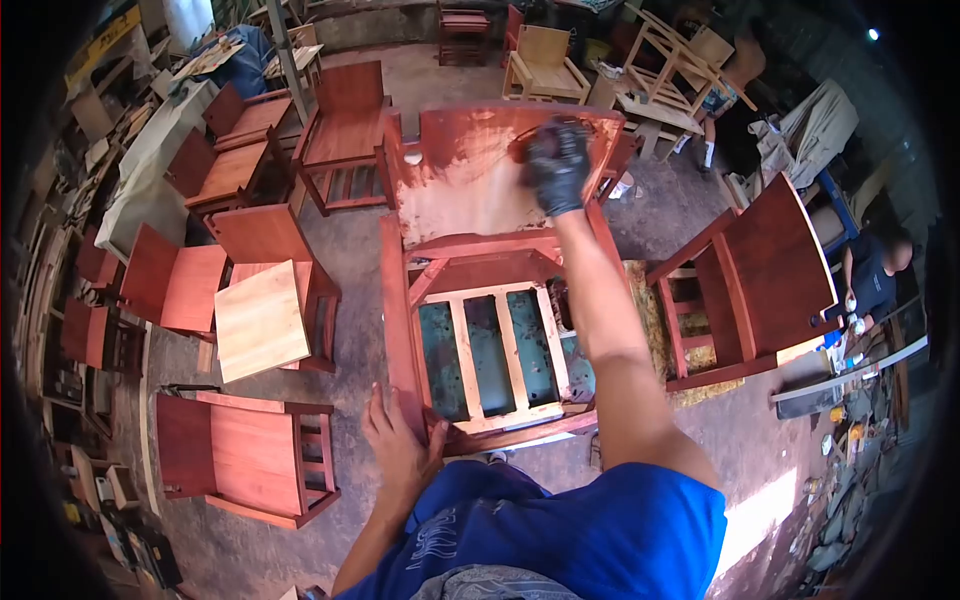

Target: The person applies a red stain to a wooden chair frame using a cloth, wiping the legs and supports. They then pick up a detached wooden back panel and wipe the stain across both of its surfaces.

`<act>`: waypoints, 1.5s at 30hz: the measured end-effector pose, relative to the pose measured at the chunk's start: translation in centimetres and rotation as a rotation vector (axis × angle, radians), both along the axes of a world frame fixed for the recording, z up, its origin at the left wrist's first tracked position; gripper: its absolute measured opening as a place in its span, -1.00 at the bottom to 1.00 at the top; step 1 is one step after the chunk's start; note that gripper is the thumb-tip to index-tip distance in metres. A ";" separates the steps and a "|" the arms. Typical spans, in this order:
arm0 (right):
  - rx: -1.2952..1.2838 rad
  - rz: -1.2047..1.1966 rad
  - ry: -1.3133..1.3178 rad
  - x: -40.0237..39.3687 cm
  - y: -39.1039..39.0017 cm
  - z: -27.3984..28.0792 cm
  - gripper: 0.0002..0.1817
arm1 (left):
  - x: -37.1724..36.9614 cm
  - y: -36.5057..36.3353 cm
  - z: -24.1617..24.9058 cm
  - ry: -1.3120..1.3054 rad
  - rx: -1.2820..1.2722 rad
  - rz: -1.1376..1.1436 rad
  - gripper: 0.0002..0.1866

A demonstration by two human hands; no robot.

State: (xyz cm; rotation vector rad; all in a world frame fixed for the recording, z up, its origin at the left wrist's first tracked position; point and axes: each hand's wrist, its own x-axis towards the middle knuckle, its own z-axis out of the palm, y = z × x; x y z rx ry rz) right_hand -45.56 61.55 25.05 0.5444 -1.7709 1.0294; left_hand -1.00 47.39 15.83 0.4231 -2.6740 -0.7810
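Note:
A wooden chair (392, 300) stands in front of me, its frame coated red and its seat open to pale slats (508, 352). Its backrest (470, 195) is part wet red, part bare pale wood. My right hand (558, 168), in a black glove, is closed and pressed to the upper right of that backrest, over a dark red wet patch. Blur hides what lies under its fingers. Bare, my left hand (403, 440) grips the chair's near left corner, thumb on the inner side and fingers outside.
Several red chairs stand on the left, with a pale board (262, 320) leaning on one. Another red chair (745, 285) is close on my right. A person (875, 280) is at the far right, and another (735, 85) is at the back by a bench (650, 108) with chair frames.

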 end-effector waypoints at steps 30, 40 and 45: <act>0.261 0.057 0.100 -4.3 9.7 2.8 -0.74 | -0.8 3.2 0.3 0.031 -0.171 0.205 -0.12; 0.289 0.078 0.260 -3.2 2.5 3.6 -0.70 | -0.5 2.7 0.6 -0.005 -0.150 0.199 -0.08; 0.393 0.160 0.086 0.3 -2.2 0.9 -0.70 | -0.6 2.4 0.7 -0.028 -0.109 0.159 -0.07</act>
